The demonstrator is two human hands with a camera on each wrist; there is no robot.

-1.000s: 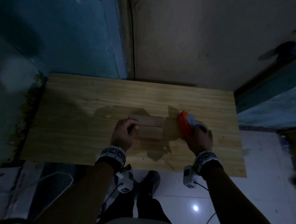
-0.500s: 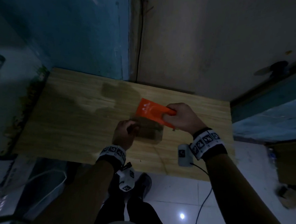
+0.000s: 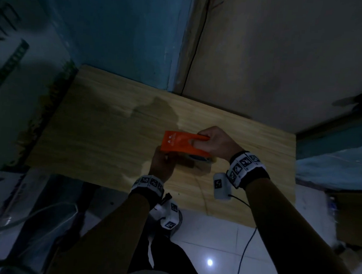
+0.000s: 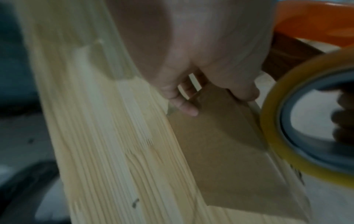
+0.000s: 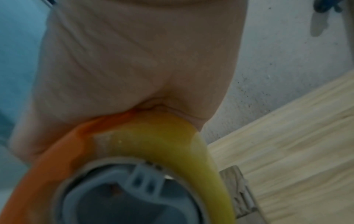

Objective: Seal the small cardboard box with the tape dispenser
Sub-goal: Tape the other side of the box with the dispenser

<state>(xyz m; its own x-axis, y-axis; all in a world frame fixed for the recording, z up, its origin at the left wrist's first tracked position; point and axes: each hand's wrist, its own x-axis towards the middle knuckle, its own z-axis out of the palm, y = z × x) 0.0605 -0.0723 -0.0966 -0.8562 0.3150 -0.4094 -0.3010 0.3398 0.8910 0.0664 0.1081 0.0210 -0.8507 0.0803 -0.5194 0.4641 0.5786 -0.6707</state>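
1. Cardboard box (image 4: 226, 151) is seen flat on the wooden table (image 3: 103, 136), near its front edge, mostly hidden in the head view under the tape dispenser (image 3: 181, 145).
2. The box's left end is held by the left hand (image 4: 201, 63): fingers are curled over the far top edge and the thumb is pressed on the near corner.
3. The orange dispenser is gripped by the right hand (image 3: 216, 144), fingers closed through its handle, at 3 o'clock from the box.
4. The yellowish tape roll (image 4: 287, 136) is seen just over the box's right part; whether tape touches the cardboard cannot be told.
5. The key relation, as judged: the box's long axis runs from 9 to 3 o'clock, and the dispenser lies along it, nose toward 9 o'clock beside the left hand. A pull toward 3 o'clock would lay tape along the top, with the left hand as anchor.
6. White markings are visible on the dispenser's orange face but are too blurred to be read; dark print on the box's right end is likewise unreadable.
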